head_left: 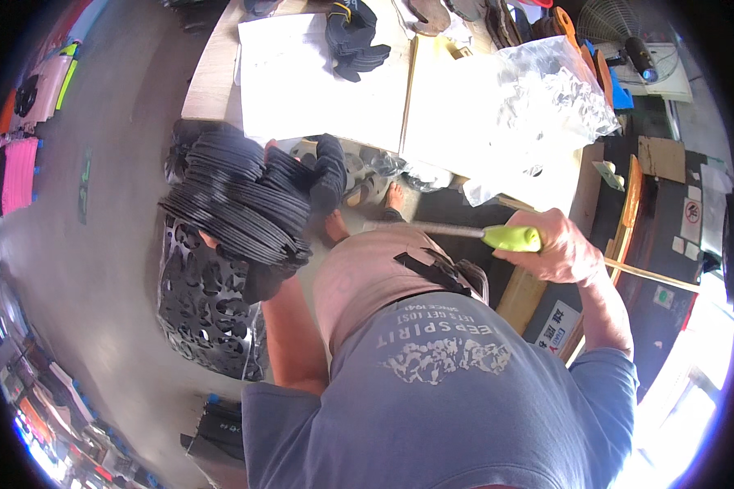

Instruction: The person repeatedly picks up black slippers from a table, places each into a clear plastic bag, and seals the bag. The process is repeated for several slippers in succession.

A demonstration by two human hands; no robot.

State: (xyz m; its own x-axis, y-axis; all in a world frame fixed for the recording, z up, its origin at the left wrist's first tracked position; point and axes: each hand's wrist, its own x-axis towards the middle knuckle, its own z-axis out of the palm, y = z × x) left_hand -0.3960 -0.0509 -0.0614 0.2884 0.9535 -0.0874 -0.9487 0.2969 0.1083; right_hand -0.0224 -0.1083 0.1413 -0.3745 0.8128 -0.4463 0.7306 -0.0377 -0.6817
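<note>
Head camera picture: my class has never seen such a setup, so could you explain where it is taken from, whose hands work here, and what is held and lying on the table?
There is no robot here. A person wears a wide fisheye camera on the head, looking down, so straight edges bend near the rim. The right hand grips a tool with a lime-green handle and thin metal shaft. The left arm supports a bundle of black pieces; the left hand is mostly hidden. On the table lie white paper, a smaller black bundle and a clear plastic bag.
</note>
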